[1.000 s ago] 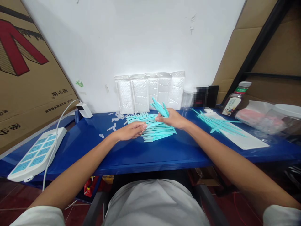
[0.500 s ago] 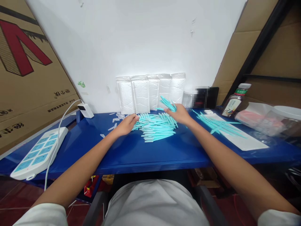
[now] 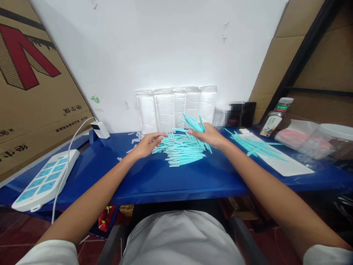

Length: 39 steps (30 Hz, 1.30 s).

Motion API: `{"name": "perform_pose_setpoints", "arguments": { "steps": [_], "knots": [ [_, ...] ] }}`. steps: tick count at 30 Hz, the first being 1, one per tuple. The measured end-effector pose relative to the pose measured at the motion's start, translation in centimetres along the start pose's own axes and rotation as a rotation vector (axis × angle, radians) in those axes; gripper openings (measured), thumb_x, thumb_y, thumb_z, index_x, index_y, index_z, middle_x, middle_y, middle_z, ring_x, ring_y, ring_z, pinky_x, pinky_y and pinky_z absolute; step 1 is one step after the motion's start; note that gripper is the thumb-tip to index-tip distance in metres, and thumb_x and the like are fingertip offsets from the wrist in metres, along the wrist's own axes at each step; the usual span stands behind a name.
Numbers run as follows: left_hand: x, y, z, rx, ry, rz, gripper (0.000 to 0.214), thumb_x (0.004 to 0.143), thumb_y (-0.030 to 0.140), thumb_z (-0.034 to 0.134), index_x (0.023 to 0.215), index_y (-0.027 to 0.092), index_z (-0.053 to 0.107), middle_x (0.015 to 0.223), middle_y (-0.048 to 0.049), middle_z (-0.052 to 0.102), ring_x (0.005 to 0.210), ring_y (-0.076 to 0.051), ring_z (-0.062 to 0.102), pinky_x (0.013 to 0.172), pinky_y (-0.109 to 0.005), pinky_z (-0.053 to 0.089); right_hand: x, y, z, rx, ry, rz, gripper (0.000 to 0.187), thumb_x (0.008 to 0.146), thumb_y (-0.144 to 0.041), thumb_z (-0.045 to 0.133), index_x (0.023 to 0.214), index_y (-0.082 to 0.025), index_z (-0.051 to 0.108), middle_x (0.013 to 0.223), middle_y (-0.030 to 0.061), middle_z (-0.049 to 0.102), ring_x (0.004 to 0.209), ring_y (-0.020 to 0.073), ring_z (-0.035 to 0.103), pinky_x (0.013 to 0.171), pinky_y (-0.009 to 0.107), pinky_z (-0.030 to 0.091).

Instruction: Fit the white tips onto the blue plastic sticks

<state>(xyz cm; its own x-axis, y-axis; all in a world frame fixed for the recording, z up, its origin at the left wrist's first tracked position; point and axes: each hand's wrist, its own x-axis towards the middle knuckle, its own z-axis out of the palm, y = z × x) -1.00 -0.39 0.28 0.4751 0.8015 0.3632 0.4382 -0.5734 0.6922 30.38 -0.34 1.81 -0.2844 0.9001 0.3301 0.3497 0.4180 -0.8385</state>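
A heap of slim turquoise sticks with paler ends lies on the blue table. My left hand is at the heap's left edge, thumb and forefinger apart, fingertips against the pale ends of the sticks. My right hand is closed around a loose bundle of the same turquoise sticks, over the heap's right side. The bundle's sticks fan out toward the back left; their exact shape is too small to tell. Small clear plastic pieces are scattered behind my left hand.
White padded packets lean on the wall behind the heap. More turquoise sticks lie on a white sheet at right, near a bottle and plastic containers. A power strip and a small white device are at left.
My left hand's thumb and forefinger have come apart at the heap's edge. My right hand has shifted slightly, and the bundle in it has spread and lowered toward the heap.
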Motion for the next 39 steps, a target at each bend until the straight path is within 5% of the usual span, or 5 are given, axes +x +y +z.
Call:
{"name": "perform_pose_setpoints", "arguments": {
  "steps": [7, 15, 19, 26, 39],
  "knots": [
    [-0.1, -0.1, 0.2, 0.012, -0.063, 0.054, 0.056, 0.102, 0.054, 0.051, 0.143, 0.015, 0.058, 0.097, -0.007, 0.077, 0.087, -0.02, 0.066, 0.079, -0.031, 0.048, -0.1, 0.2, 0.1, 0.034, -0.075, 0.01, 0.051, 0.08, -0.066, 0.075, 0.072, -0.017, 0.06, 0.062, -0.0001, 0.054, 0.055, 0.0116, 0.045, 0.053, 0.027, 0.033],
    [-0.4, 0.0, 0.7, 0.326, 0.313, 0.188, 0.03, 0.095, 0.048, 0.068, 0.099, 0.02, 0.076, 0.089, -0.0051, 0.079, 0.067, -0.015, 0.064, 0.067, -0.029, 0.047, -0.1, 0.0, 0.3, 0.153, -0.203, 0.075, 0.041, 0.083, -0.055, 0.077, 0.086, -0.014, 0.074, 0.061, -0.0009, 0.05, 0.052, 0.0092, 0.039, 0.047, 0.026, 0.027],
    [-0.4, -0.3, 0.8, 0.453, 0.41, 0.395, 0.024, 0.099, 0.04, 0.066, 0.101, 0.02, 0.078, 0.094, -0.0052, 0.081, 0.075, -0.016, 0.071, 0.073, -0.029, 0.053, -0.3, -0.4, 0.6, 0.209, -0.235, 0.134, 0.038, 0.084, -0.051, 0.076, 0.08, -0.014, 0.069, 0.058, -0.001, 0.051, 0.049, 0.0076, 0.036, 0.045, 0.025, 0.023],
    [-0.9, 0.2, 1.3, 0.452, 0.398, 0.525, 0.022, 0.103, 0.032, 0.059, 0.107, 0.021, 0.077, 0.112, -0.0073, 0.081, 0.103, -0.02, 0.077, 0.089, -0.033, 0.059, -0.6, -1.1, 0.8, 0.221, -0.29, 0.156, 0.04, 0.086, -0.052, 0.073, 0.073, -0.016, 0.063, 0.056, -0.0007, 0.05, 0.048, 0.0082, 0.037, 0.043, 0.024, 0.022],
    [-0.9, 0.0, 1.4, 0.519, 0.469, 0.582, 0.019, 0.103, 0.025, 0.059, 0.108, 0.021, 0.077, 0.112, -0.0074, 0.081, 0.103, -0.019, 0.077, 0.089, -0.032, 0.061, -0.6, -1.1, 0.9, 0.263, -0.32, 0.164, 0.04, 0.085, -0.051, 0.073, 0.071, -0.016, 0.061, 0.054, -0.0023, 0.047, 0.046, 0.0073, 0.034, 0.043, 0.024, 0.017]
  ]
}}
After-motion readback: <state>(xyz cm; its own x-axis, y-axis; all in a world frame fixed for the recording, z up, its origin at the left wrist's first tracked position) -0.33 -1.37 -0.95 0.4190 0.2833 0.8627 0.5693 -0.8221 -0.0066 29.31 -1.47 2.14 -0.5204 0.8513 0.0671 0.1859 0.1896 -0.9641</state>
